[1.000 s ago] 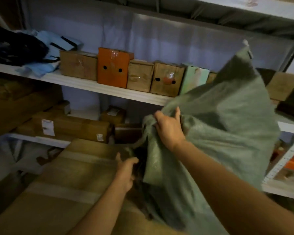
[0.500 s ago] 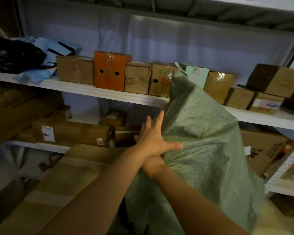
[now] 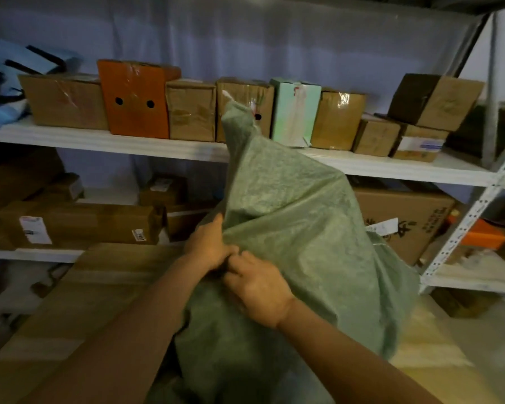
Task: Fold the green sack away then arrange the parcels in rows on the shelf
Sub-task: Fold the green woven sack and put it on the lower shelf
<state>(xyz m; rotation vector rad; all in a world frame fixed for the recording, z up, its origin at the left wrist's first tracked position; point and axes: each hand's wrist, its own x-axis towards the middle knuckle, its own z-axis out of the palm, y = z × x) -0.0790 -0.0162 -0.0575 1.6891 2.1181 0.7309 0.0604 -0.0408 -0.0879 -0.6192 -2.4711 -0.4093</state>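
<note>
The fingers (image 3: 226, 256) of the left hand (image 3: 209, 247) are curled tight into a fold of the green sack (image 3: 289, 228), and the right hand (image 3: 260, 288), touching it just at four o'clock, pinches the same gathered cloth. The sack stands in the middle of the view, in front of the shelving, its upper corner poking up at twelve o'clock over the edge of the upper shelf (image 3: 129, 142); what it holds cannot be told, as the cloth hides its inside. Half a second ago the left hand lay flat and spread on the sack with the right hidden beneath it; now both are closed on the cloth side by side, and the sack's peak stands higher against the parcels. On the upper shelf the parcels run in a row: a brown box (image 3: 63, 102) at ten o'clock, the orange box (image 3: 133, 99) with two black holes, two more brown boxes, the second partly behind the sack's tip, a pale green box (image 3: 293, 112), then further brown ones, with a dark-topped box (image 3: 433, 100) lying tilted on small ones at two o'clock. Blue cloth (image 3: 3, 112) lies at the row's far left end. The lower shelf (image 3: 32, 253) carries a long labelled carton (image 3: 76, 225) at nine o'clock and a large printed carton (image 3: 405, 221) at three o'clock, half hidden by the sack. A long flat cardboard box (image 3: 79, 304) lies at seven o'clock under the left forearm.
</note>
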